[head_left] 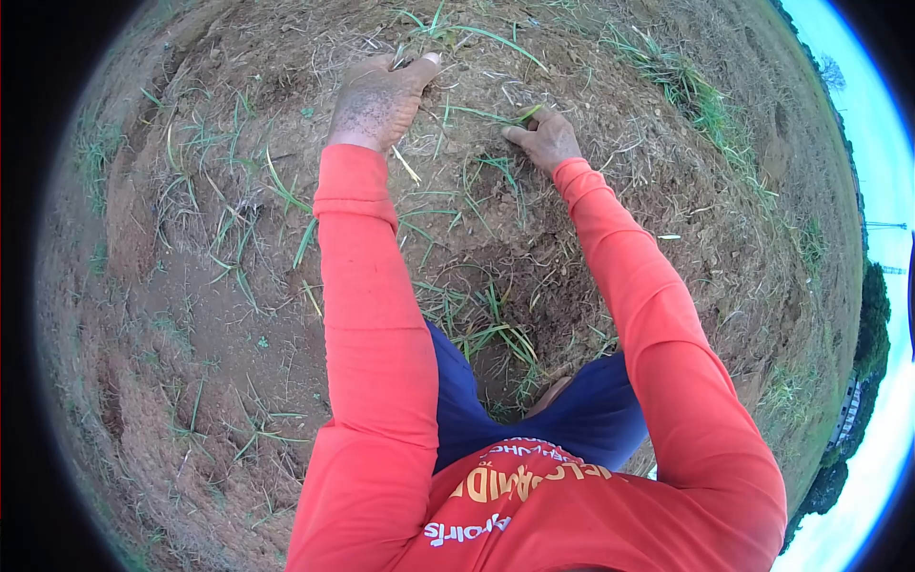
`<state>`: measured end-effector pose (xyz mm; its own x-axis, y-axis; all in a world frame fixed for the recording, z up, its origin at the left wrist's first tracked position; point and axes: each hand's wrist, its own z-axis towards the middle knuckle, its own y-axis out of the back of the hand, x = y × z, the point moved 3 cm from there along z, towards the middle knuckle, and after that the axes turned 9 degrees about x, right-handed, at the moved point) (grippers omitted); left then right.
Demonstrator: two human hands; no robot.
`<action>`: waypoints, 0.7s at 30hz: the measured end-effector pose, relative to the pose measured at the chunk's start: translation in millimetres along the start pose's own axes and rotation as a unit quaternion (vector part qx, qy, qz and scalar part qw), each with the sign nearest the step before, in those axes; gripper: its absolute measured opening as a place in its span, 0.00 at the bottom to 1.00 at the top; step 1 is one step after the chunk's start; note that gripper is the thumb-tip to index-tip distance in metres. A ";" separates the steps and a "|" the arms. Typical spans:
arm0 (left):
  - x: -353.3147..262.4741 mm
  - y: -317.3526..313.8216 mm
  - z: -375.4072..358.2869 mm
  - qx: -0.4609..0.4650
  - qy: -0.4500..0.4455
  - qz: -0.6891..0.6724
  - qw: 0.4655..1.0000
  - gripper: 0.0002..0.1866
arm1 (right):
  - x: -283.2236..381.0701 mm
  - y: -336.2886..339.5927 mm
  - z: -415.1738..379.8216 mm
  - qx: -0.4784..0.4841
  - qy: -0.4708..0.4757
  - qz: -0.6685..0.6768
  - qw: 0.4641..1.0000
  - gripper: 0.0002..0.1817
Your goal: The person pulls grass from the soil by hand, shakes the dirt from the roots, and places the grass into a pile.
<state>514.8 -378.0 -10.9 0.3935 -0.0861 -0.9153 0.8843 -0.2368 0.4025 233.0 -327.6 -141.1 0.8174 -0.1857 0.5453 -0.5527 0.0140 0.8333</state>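
My left hand [379, 95] is stretched forward over the soil at the upper middle, fingers curled down and thumb pointing right beside a few green blades [434, 29]. What lies beneath its fingers is hidden. To the right, my right hand [546, 138] pinches a green leaf [524, 113] between thumb and fingers, just above the dry ground. A thin green blade runs left from that pinch. The two hands are apart, and both sleeves are red.
Brown soil [238, 334] with dry straw surrounds me. Green clumps grow at the upper right [701, 100] and between my legs [500, 334]. A dark hollow in the soil [548, 248] lies below my right hand. Trees [872, 324] and sky stand at the right edge.
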 end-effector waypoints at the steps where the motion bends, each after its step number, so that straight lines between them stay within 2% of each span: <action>1: 0.2 0.4 0.0 0.000 0.000 -0.001 1.000 0.33 | -2.9 -2.0 3.2 -0.006 0.004 -0.010 1.000 0.28; 4: -2.1 1.7 -0.7 0.003 0.000 -0.007 1.000 0.31 | -12.3 -6.2 9.2 0.012 -0.005 0.060 0.998 0.26; 7: -1.4 3.5 -3.5 -0.004 -0.012 -0.015 1.000 0.31 | -16.3 -4.7 19.4 0.127 -0.038 0.081 0.988 0.23; 8: -1.9 3.8 -3.3 -0.006 -0.019 -0.017 1.000 0.31 | -11.4 -1.6 16.6 0.084 0.012 0.013 0.996 0.22; 10: 7.5 0.4 4.0 -0.098 -0.058 0.038 0.993 0.32 | -0.5 4.0 13.9 -0.008 0.116 -0.123 0.986 0.19; 12: 20.5 -0.4 7.8 -0.098 -0.047 0.043 0.993 0.33 | -2.8 5.7 19.5 0.020 0.068 -0.082 0.994 0.16; 13: 4.3 7.2 -2.4 -0.052 -0.019 0.021 0.998 0.34 | -6.4 6.0 21.1 0.034 0.043 -0.062 0.997 0.15; 14: -3.3 11.2 -7.9 -0.009 0.009 -0.002 1.000 0.35 | -8.8 7.9 22.1 0.007 0.040 -0.073 0.997 0.14; 16: 0.4 15.0 -6.3 -0.029 0.004 0.019 0.999 0.36 | -9.0 11.5 20.9 -0.044 0.034 -0.095 0.994 0.12; 21: 6.6 18.2 -1.3 -0.025 0.008 0.037 0.999 0.38 | -10.6 33.6 18.0 -0.084 0.011 -0.015 0.996 0.12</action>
<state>533.9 -381.6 -9.6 0.4612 -0.0856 -0.8832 0.8644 -0.1812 0.4690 202.8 -342.9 -120.5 0.8381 -0.1661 0.5197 -0.4940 0.1732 0.8520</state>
